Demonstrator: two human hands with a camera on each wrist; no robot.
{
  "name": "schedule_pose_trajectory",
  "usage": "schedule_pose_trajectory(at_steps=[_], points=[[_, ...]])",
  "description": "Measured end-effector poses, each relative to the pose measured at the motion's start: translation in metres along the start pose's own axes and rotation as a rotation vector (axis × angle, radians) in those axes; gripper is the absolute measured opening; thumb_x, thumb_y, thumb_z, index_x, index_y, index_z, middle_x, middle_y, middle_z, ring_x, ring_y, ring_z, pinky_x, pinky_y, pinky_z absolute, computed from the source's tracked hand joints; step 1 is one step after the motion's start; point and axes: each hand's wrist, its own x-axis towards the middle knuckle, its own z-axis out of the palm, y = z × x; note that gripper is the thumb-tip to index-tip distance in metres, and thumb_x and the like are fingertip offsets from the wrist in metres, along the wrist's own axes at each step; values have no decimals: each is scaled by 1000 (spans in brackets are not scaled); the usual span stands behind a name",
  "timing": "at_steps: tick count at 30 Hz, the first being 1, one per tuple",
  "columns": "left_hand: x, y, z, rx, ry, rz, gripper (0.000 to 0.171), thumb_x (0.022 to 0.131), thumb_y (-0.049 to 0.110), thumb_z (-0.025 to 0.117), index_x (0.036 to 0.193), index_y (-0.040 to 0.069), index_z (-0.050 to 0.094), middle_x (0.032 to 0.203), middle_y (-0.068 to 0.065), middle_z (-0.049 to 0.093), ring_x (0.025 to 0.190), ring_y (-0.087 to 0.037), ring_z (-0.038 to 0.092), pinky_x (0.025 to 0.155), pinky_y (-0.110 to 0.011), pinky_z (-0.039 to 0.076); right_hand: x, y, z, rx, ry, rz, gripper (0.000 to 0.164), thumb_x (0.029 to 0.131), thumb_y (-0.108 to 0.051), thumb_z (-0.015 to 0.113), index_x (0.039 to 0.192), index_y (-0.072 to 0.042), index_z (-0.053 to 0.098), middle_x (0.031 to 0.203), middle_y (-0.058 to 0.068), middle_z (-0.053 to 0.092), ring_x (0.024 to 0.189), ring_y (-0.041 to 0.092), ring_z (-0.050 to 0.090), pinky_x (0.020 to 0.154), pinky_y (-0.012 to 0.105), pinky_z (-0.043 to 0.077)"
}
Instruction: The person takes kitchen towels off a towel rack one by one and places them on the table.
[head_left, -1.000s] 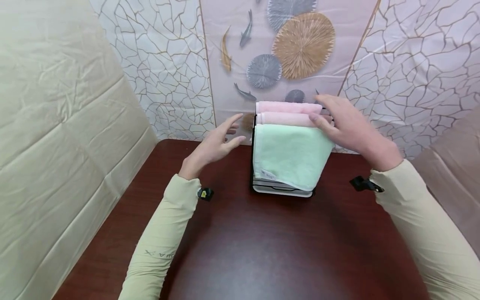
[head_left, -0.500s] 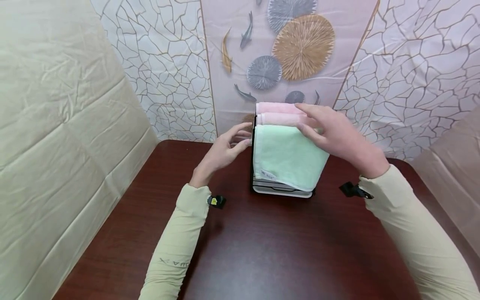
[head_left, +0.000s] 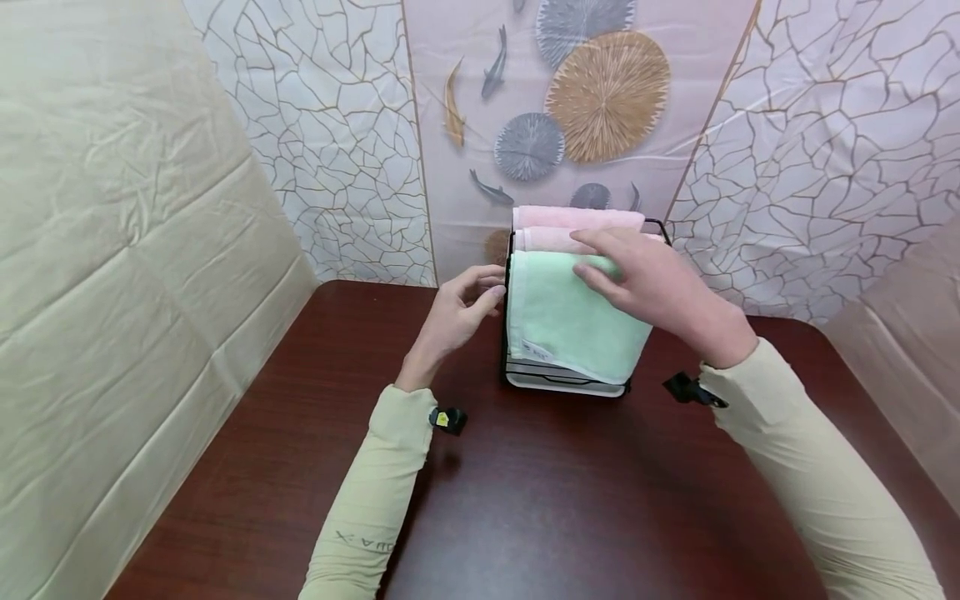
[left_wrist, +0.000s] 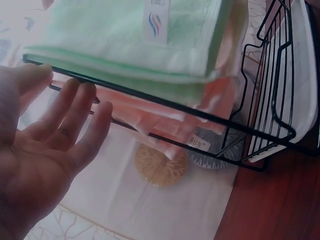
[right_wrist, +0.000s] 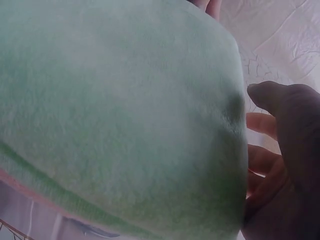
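In the head view a black wire rack point(head_left: 504, 333) stands at the back of the table. Over it hang a light green towel point(head_left: 581, 312) in front and two pink towels point(head_left: 577, 218) behind. A white tray point(head_left: 562, 386) forms the rack's base. My left hand point(head_left: 450, 321) is at the rack's left side; in the left wrist view its loosely bent fingertips point(left_wrist: 85, 91) are right at the side wire. My right hand point(head_left: 660, 287) is over the green towel's upper right part, fingers relaxed. The right wrist view shows this hand point(right_wrist: 272, 165) beside the towel's top edge, gripping nothing.
The dark red-brown table point(head_left: 480, 500) extends in front of the rack. Behind it hangs a patterned cloth point(head_left: 603, 96) with fish and round motifs. A beige padded panel point(head_left: 150, 275) borders the left side.
My left hand has moved right and up to the rack's side wire. My right hand has moved left and down across the pink towels to the green one. Rack and towels look unmoved.
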Motion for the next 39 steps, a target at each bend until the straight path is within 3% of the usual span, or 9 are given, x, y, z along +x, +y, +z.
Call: schedule_pose_trajectory(at_steps=[5,8,14,17,25,32,39], points=[[-4,5,4,-24,39,19,25,97,1,56,121,-6,62,112,-30,66,91,-49,64,79,-59,56,1,-2,4,-4,21,-47,28,94,-20,67,119,-8,67,109,12,71,103,29,66,88,49,52],[-9,14,8,-36,74,36,24,96,-1,57,119,-9,62,108,-31,66,87,-52,62,76,-53,58,1,-2,6,-21,44,-81,23,93,-18,67,114,-8,69,104,11,71,96,28,67,82,48,54],[-15,20,16,4,149,74,24,94,0,61,118,-6,63,103,-27,68,88,-41,64,73,-27,57,2,-3,8,-28,69,-111,23,91,-15,70,113,-7,69,98,11,72,88,28,68,77,46,55],[-15,17,19,6,169,78,24,94,1,61,118,-4,63,103,-25,68,87,-34,64,72,-22,54,3,-3,8,-40,60,-103,24,91,-15,70,113,-7,68,98,12,73,89,29,69,76,47,55],[-17,14,24,23,206,98,22,94,0,62,116,-5,64,102,-25,68,83,-14,63,71,-19,53,4,-4,11,-63,38,-66,21,91,-16,70,110,-9,69,99,9,74,88,25,70,74,44,55],[-19,14,26,53,262,136,20,94,1,62,113,-6,66,99,-25,68,84,-16,62,72,-21,50,9,-4,10,-55,57,-109,16,91,-17,70,106,-11,70,94,5,74,84,21,69,72,42,54],[-21,15,28,79,256,152,20,95,1,61,113,-6,66,99,-24,68,84,-23,64,73,-29,53,9,-2,6,-24,64,-124,14,89,-16,72,103,-11,72,94,4,75,85,20,71,73,42,55]])
